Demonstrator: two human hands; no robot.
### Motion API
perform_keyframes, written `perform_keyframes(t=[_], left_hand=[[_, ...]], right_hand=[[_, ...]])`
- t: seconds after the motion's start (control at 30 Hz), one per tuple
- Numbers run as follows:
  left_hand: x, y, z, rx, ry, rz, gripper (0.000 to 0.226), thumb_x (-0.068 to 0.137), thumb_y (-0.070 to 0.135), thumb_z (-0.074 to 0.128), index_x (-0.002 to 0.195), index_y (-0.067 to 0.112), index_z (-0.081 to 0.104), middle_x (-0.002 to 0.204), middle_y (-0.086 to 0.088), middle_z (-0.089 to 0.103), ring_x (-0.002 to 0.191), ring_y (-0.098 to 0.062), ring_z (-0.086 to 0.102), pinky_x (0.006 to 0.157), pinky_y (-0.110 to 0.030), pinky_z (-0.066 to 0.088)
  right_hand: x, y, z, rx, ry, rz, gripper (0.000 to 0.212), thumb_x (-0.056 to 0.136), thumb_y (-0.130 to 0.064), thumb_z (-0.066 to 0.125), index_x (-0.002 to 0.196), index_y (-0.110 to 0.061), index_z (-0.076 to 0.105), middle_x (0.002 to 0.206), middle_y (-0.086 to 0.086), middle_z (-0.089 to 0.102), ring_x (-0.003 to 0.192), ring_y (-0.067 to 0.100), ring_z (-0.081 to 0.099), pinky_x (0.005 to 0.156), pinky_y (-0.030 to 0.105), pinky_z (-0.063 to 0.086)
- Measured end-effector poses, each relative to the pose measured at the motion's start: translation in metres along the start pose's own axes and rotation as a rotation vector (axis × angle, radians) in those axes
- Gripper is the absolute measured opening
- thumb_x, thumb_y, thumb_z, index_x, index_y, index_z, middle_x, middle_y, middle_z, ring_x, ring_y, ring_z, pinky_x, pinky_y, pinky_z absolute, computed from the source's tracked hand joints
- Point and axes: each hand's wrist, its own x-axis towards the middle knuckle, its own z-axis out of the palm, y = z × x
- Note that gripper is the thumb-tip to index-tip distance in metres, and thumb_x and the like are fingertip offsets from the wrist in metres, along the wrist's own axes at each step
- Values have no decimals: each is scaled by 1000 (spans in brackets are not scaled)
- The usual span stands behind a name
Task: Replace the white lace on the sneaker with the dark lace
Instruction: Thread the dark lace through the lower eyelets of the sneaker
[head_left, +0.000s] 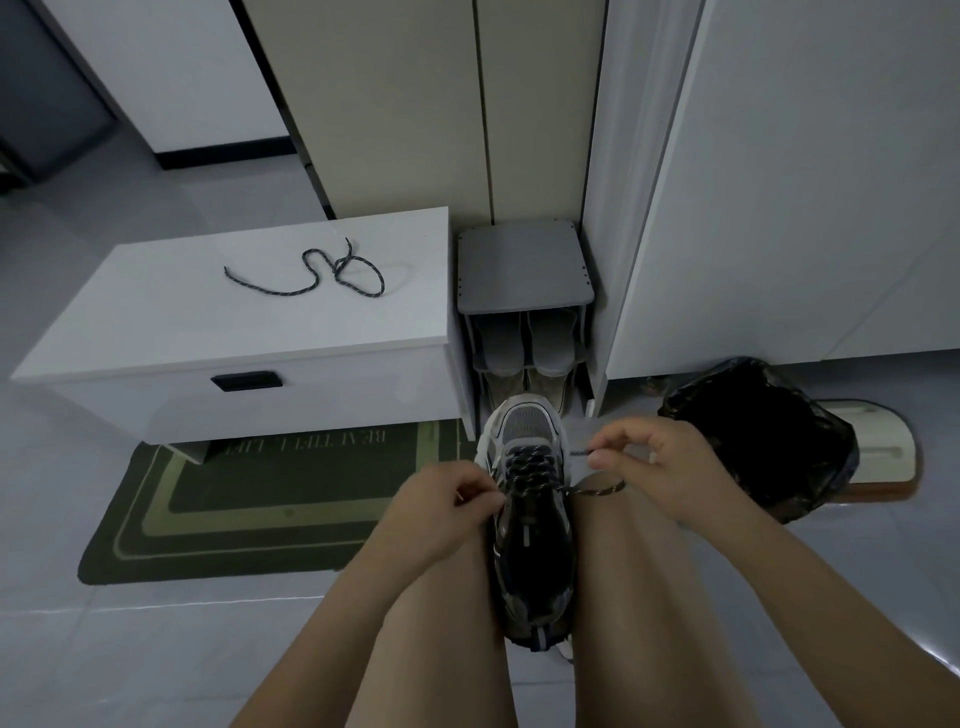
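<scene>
The sneaker (530, 519) stands at lower centre between the knees, with the dark lace (532, 465) already crossing most eyelets. The right hand (660, 467) pinches the lace's free end, and the left hand (447, 499) pinches the sneaker's left eyelet edge. Judged outstanding: upper eyelets and tying.

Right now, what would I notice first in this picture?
A sneaker wedged between bare knees at bottom centre, with the left hand and right hand each pinching its dark lace. A second dark lace lies curled on the white bench, upper left.
</scene>
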Motion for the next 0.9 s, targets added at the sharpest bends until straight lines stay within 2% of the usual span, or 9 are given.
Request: perform_keyframes(t=[0.1,0.13,0.2,0.27,0.4,0.47,0.57,0.73,0.9], left_hand=[[2,1,-5,18,86,-23,7,86,27,64,88,27,72,75,22,62,78,0,61,70,-16,45],[2,1,-5,66,77,-40,9,87,27,63,90,28,71,77,20,62,82,-2,62,72,-18,45],[0,1,-1,208,91,-49,13,87,29,60,96,29,69,88,15,63,90,-7,60,74,-21,45],[-3,5,5,297,191,24,16,86,32,57,99,28,66,97,11,60,96,-10,54,79,-24,44],[-9,18,27,310,225,197,15,86,37,57,92,28,68,116,12,55,112,-11,46,91,-26,43],[-10,19,42,324,242,218,13,83,35,60,86,27,71,125,9,55,120,-13,44,95,-27,41],[-8,16,58,302,310,195,11,75,33,64,80,27,72,124,4,59,119,-20,49,96,-33,45],[-4,17,67,146,302,130,18,78,31,62,89,26,75,136,1,51,128,-22,38,107,-25,24],[-2,18,70,47,248,125,18,83,26,65,99,24,73,145,6,41,132,-16,27,106,-17,15]], right_hand=[[-4,7,16,-305,-64,-99,4,76,-38,62,72,-39,61,66,-27,58,83,-12,50,94,23,29],[-6,12,21,-416,-79,-116,6,75,-42,56,72,-39,60,66,-27,54,84,-12,46,101,27,21],[-10,20,26,-548,-139,-124,9,77,-41,56,75,-35,61,71,-23,54,88,-9,44,108,30,7],[-11,24,27,-589,-159,-125,2,79,-34,63,77,-32,63,74,-20,57,92,-2,48,109,32,3],[-9,29,27,-691,-49,-186,14,75,-39,48,72,-34,60,67,-18,56,85,0,46,107,37,10],[-10,30,28,-718,-45,-206,19,76,-40,42,72,-34,60,67,-18,56,84,1,46,107,39,11],[-12,30,31,-737,-41,-258,19,77,-41,42,71,-35,59,68,-18,55,84,1,47,108,40,12],[-10,32,30,-765,-5,-304,20,77,-40,42,71,-34,60,67,-17,54,85,4,45,107,43,12],[-8,25,41,-822,-24,-304,23,77,-39,41,69,-34,62,66,-17,55,82,6,56,105,49,19]])
